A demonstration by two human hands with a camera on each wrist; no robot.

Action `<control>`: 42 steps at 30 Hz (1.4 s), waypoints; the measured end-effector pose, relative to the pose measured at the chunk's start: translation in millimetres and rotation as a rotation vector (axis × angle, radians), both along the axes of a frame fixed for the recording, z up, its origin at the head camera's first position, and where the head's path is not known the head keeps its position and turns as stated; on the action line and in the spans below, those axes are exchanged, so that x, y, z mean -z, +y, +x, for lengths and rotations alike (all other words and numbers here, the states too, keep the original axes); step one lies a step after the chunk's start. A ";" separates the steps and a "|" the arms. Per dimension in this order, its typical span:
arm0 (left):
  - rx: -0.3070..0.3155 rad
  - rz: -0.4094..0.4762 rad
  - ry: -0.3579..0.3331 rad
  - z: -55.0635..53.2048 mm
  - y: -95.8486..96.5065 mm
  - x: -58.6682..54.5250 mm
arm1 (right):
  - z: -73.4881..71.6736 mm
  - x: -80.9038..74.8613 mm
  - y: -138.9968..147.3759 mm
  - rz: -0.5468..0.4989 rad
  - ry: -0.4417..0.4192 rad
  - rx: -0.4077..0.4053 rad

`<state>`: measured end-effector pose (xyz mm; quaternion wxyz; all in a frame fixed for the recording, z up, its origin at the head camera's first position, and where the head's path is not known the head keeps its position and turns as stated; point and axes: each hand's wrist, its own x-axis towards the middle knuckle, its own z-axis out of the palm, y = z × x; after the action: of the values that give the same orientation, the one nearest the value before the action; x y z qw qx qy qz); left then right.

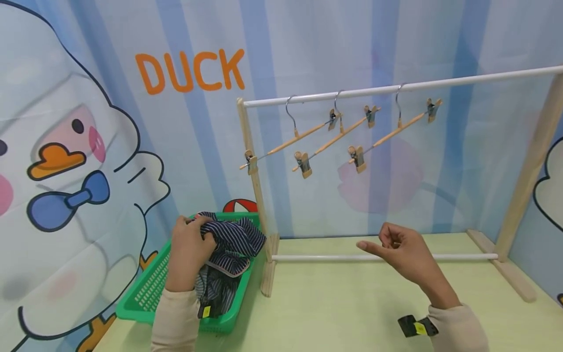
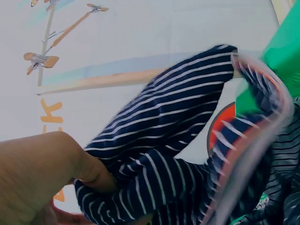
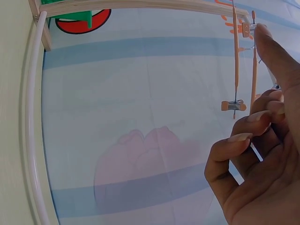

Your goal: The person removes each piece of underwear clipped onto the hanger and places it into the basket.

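My left hand (image 1: 189,249) pinches a navy garment with thin white stripes (image 1: 235,237) over the green basket (image 1: 132,314). In the left wrist view the thumb presses into the bunched striped cloth (image 2: 159,112), and a pinkish trimmed edge hangs blurred on the right. Darker striped cloth (image 1: 220,292) lies in the basket below. My right hand (image 1: 409,254) hovers over the table in front of the rack, thumb stretched out, fingers loosely curled with nothing in them. The right wrist view shows that hand (image 3: 267,173) with hanger clips (image 3: 233,106) behind it.
A wooden rack with a white top rail (image 1: 475,80) bears three clip hangers, the nearest to the right hand being a wooden hanger (image 1: 387,134). Its left post (image 1: 252,190) stands beside the basket. A white lower bar (image 1: 325,257) runs just above the pale table (image 1: 334,303).
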<state>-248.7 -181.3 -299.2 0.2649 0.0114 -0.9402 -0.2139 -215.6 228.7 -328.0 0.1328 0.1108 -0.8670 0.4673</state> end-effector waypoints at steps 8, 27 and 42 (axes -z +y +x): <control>-0.024 0.014 -0.096 -0.2 -7.4 1.5 | 0.7 -1.7 -1.6 -0.005 -0.004 -0.006; -0.052 0.012 -0.226 -2.5 -9.7 2.9 | 5.1 -5.1 -6.4 0.026 0.007 0.000; 0.029 -0.034 -0.222 -3.9 -0.3 4.4 | 6.3 -2.8 -3.1 0.041 0.014 0.007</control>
<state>-252.6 -181.6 -303.6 0.1564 0.0170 -0.9672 -0.1994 -209.2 225.6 -325.2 0.1382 0.1136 -0.8759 0.4481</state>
